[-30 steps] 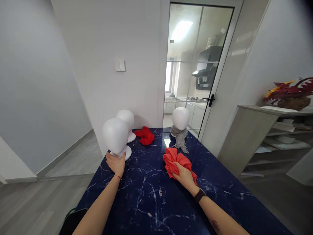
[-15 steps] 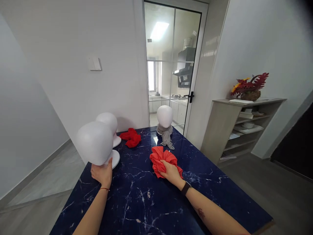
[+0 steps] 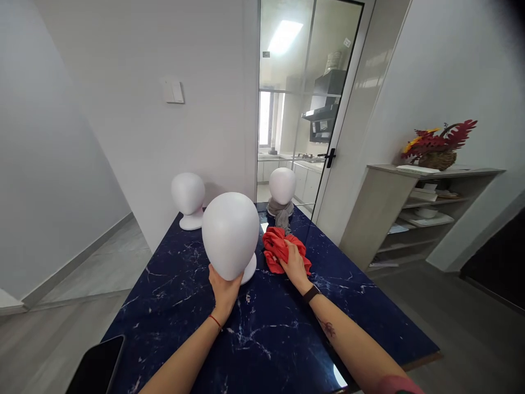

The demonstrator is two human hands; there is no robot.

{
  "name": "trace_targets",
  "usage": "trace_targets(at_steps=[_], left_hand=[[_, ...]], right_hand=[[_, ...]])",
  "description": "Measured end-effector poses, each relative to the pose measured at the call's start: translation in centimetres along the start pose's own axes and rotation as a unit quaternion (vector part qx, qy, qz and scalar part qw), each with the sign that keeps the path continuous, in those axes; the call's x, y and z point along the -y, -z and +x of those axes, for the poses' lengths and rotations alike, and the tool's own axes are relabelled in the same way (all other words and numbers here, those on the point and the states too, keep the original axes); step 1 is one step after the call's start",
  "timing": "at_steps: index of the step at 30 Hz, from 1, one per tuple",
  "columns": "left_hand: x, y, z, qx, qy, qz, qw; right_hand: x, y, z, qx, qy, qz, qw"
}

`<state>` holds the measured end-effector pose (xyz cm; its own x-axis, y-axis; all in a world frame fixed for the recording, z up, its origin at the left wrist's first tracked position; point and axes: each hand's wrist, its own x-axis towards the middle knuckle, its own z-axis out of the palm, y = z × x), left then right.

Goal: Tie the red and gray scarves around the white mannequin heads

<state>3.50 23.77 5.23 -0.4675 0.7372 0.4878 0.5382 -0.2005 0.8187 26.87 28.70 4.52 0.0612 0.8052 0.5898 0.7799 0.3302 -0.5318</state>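
My left hand [image 3: 223, 289] grips the neck of a white foam mannequin head [image 3: 230, 234] and holds it tilted above the dark blue marble table [image 3: 172, 295], near the table's middle. My right hand [image 3: 294, 264] is closed on a crumpled red cloth [image 3: 279, 247] lying on the table just right of that head. Behind the cloth stands a second white head [image 3: 282, 186] with a grey scarf [image 3: 281, 214] round its neck. A third white head [image 3: 188, 195] stands at the far left corner.
A black phone [image 3: 96, 365] lies at the table's near left corner. A glass door with a black handle [image 3: 330, 157] is behind the table. A grey shelf unit [image 3: 406, 210] with a flower basket [image 3: 438, 146] stands to the right.
My left hand has carried the white head from the table's left side to the middle, next to the red cloth. The other red cloth at the back is now hidden behind it.
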Motion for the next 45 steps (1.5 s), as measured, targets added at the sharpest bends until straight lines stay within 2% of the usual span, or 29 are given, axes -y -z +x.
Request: trace_targets(at_steps=[4,9,14,18,20,23,26,29,31,34,36,39,45], left_hand=[[0.1,0.4,0.6,-0.015,0.008,0.018,1.0],[0.4,0.8,1.0,-0.004,0.006,0.1,0.995],[0.1,0.7,0.9,-0.019,-0.019,0.179,0.983],[0.2,0.5,0.9,-0.028,-0.014,0.208,0.978],[0.3,0.4,0.9,-0.028,-0.022,0.211,0.977],[0.4,0.4,0.9,-0.036,-0.027,0.219,0.975],[0.3,0.3,0.9,-0.039,-0.025,0.223,0.974],[0.2,0.3,0.8,-0.04,-0.025,0.224,0.973],[0.2,0.3,0.8,-0.037,-0.023,0.223,0.974],[0.4,0.3,0.7,-0.026,-0.02,0.207,0.978],[0.6,0.3,0.7,-0.017,-0.024,0.192,0.981],[0.8,0.4,0.7,-0.004,-0.028,0.18,0.983],[0.9,0.4,0.9,0.004,-0.022,0.162,0.986]], right_hand=[[0.9,0.7,0.1,-0.051,0.023,0.047,0.997],[0.9,1.4,0.3,-0.099,-0.043,0.104,0.989],[-1.0,2.6,1.3,-0.181,-0.077,0.058,0.979],[-2.3,3.5,1.7,-0.202,-0.111,-0.025,0.973],[-2.2,3.7,1.6,-0.185,-0.089,-0.111,0.972],[-0.8,3.4,1.1,-0.105,0.014,-0.221,0.969],[1.0,2.4,0.1,0.013,0.124,-0.247,0.961],[2.0,1.3,-0.7,0.096,0.163,-0.222,0.957],[1.9,0.9,-1.0,0.112,0.121,-0.17,0.972],[1.0,0.8,-0.6,0.091,0.008,-0.093,0.992],[0.1,1.1,-0.1,0.055,-0.054,-0.075,0.994],[-1.1,1.9,0.6,-0.011,-0.113,-0.052,0.992],[-1.9,3.4,1.3,-0.146,-0.17,0.003,0.975]])
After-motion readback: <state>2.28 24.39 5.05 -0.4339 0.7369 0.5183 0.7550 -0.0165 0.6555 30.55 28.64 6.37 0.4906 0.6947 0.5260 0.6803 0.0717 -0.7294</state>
